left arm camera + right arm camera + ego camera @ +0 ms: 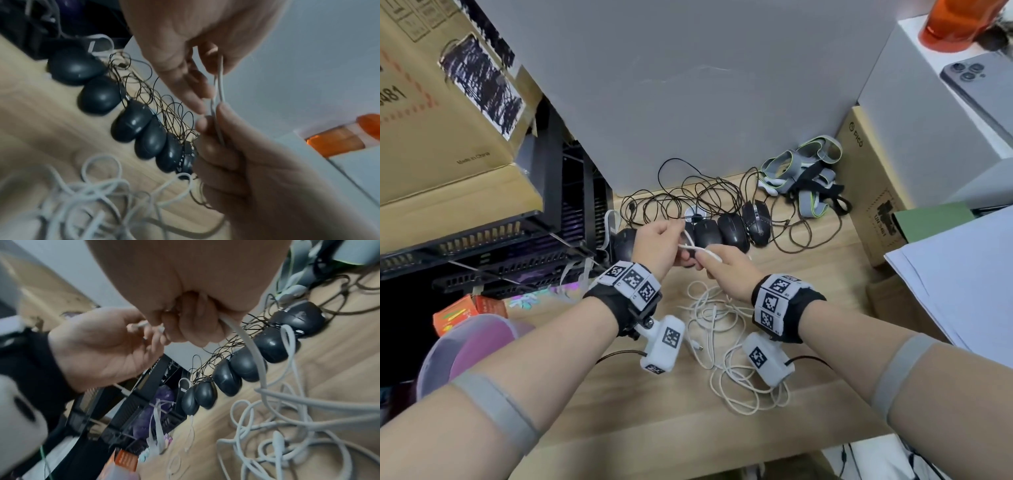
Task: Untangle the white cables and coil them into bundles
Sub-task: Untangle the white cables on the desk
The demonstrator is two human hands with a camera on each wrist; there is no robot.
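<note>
A tangle of white cables (pixel 717 325) lies on the wooden table (pixel 640 407) between my forearms. Both hands are raised just above it, close together. My left hand (pixel 678 240) pinches a doubled stretch of white cable (pixel 218 87) between thumb and fingers. My right hand (pixel 705 263) is curled round the same cable just below, with its thumb (pixel 226 113) pressed on the strand. In the right wrist view the cable (pixel 249 344) runs out of my right fist (pixel 193 321) and down into the tangle (pixel 287 433). A white plug end (pixel 697 346) lies loose in the pile.
Several black computer mice (pixel 732 229) with thin dark cords (pixel 688 192) line the table behind my hands. Grey straps (pixel 804 171) lie at the back right beside cardboard boxes (pixel 866 192). A black crate (pixel 493 240) stands left, a purple-tinted tub (pixel 469 346) near left, and papers (pixel 962 274) right.
</note>
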